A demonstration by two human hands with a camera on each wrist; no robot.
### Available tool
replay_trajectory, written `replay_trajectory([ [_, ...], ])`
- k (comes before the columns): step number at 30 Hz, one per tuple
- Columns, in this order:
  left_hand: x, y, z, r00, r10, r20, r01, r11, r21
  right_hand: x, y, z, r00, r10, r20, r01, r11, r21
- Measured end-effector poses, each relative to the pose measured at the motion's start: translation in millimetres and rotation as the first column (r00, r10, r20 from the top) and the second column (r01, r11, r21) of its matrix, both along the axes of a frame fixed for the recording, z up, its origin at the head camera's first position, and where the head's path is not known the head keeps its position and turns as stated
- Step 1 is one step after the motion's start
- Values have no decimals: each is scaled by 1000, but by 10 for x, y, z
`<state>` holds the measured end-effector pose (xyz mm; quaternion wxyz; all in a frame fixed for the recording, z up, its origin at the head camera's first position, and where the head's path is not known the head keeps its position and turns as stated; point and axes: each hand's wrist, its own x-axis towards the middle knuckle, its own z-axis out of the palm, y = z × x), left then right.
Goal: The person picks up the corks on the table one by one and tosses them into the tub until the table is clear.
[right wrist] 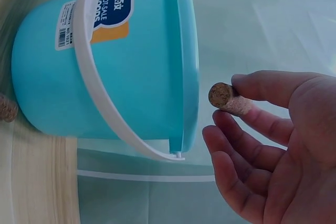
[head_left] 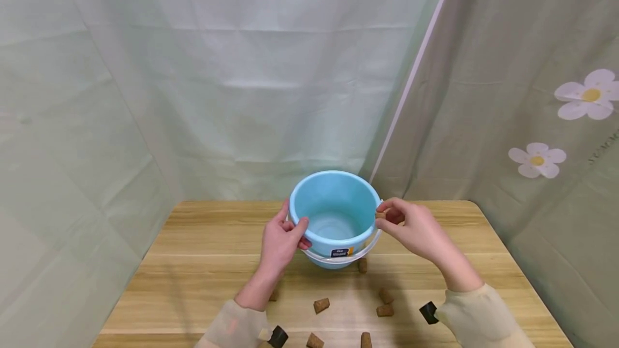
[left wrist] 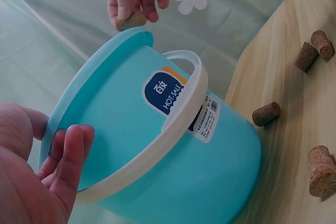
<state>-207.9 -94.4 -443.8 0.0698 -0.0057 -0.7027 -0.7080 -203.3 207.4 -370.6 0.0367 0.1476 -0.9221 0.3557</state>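
A light blue plastic bucket (head_left: pixel 333 195) stands upright on the wooden table, and no corks show on the part of its floor in view. My left hand (head_left: pixel 282 238) grips the bucket's left rim, thumb on one side and fingers curled on the other. Between thumb and fingers, my right hand (head_left: pixel 413 224) pinches a cork (right wrist: pixel 229 99) just outside the right rim, at about rim height. The white bail handle (left wrist: pixel 163 150) hangs down across the front, over a dark blue label (right wrist: pixel 115 6).
Several loose corks lie on the table (head_left: pixel 203 262) in front of the bucket, among them one cork (head_left: pixel 362 266) close by its base and a pair with a cork (head_left: pixel 384 311) at right. Pale curtains (head_left: pixel 290 79) enclose the back and sides.
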Motion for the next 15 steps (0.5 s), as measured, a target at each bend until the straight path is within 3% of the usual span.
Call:
replay_trajectory([
  [15, -9, 5, -2, 1000, -3, 10, 3, 1000, 21, -131, -97, 69, 1000, -1, 2, 1, 1000, 0],
])
